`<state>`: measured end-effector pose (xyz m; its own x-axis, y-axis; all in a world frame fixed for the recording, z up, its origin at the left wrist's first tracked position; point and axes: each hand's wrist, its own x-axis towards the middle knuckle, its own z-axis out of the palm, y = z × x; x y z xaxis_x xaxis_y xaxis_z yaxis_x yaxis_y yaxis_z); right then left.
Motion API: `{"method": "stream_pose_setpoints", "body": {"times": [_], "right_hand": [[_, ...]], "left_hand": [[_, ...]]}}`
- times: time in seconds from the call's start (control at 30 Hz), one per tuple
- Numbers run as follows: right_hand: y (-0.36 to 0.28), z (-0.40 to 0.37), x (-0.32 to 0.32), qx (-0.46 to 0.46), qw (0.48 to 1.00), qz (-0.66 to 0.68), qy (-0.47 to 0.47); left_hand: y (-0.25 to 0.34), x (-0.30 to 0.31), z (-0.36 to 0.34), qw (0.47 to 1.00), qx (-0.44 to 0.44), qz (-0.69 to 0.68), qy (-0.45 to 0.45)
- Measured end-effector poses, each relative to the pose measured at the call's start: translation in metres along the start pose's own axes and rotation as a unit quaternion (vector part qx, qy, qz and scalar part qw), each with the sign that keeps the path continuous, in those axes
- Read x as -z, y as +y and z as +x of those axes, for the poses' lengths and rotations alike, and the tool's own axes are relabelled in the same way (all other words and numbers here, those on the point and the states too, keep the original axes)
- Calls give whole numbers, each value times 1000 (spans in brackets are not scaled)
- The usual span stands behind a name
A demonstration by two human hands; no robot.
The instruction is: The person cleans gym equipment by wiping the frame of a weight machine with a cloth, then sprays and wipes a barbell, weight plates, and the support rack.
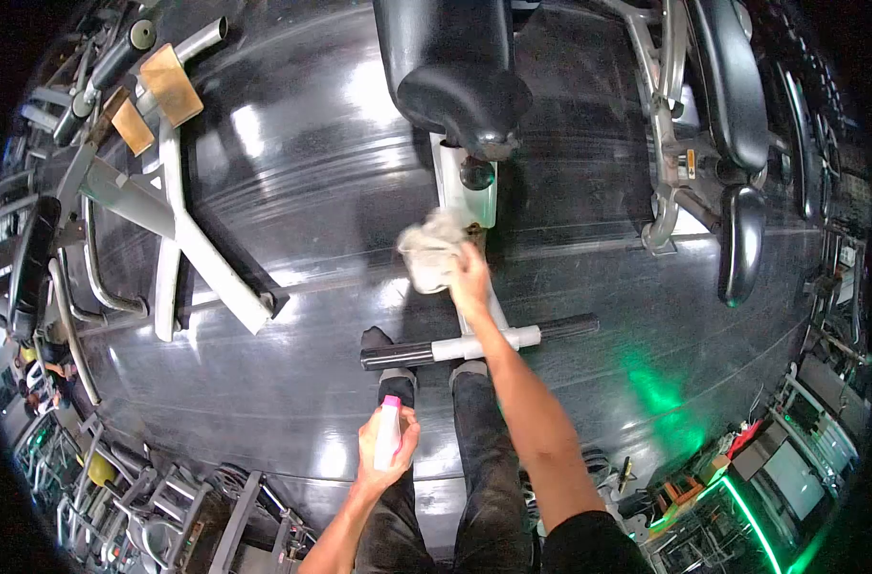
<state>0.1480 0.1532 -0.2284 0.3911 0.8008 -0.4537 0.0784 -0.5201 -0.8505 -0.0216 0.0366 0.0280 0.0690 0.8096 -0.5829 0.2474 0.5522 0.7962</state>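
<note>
My right hand (469, 279) reaches forward, closed on a crumpled whitish cloth (428, 253) that is slightly blurred. The cloth lies over or just beside the white metal post (467, 196) of a gym bench; whether it touches is not clear. Lower down, my left hand (386, 448) grips a white bottle (388, 435) with a pink top, held in front of my legs. Between my feet and the post runs a crossbar (484, 344), white in the middle with dark ends. The black padded seat (450, 57) of the bench rises ahead of me.
A grey-white machine frame (182, 220) with wooden-looking plates stands on the left. Black padded benches (728, 86) line the right. Dark, shiny flooring (302, 402) lies between them. More gym equipment and a green light strip (752, 526) are at the lower edges.
</note>
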Motion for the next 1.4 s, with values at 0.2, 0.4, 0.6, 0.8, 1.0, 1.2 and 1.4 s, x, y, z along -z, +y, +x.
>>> {"method": "stream_pose_setpoints", "body": {"times": [0.2, 0.4, 0.6, 0.8, 1.0, 1.2, 1.4], "right_hand": [[-95, 103, 78, 86, 980, 127, 130], [-82, 121, 39, 356, 909, -181, 118], [2, 55, 73, 174, 929, -327, -28], [-5, 0, 78, 134, 972, -155, -112], [-112, 55, 5, 499, 777, -381, -45], [-123, 88, -63, 287, 725, -626, 10], [-70, 66, -14, 395, 733, -552, -54]], "left_hand": [[-6, -4, -2, 1000, -13, 18, 0], [-7, -3, 0, 999, 15, 31, 13], [4, -2, 10, 998, -21, 46, 21], [9, -11, 14, 998, -42, 54, 2], [0, -12, 9, 1000, -4, 20, -18], [-5, -8, 10, 1000, -7, 14, 6], [1, -5, 9, 996, -54, 66, 23]]}}
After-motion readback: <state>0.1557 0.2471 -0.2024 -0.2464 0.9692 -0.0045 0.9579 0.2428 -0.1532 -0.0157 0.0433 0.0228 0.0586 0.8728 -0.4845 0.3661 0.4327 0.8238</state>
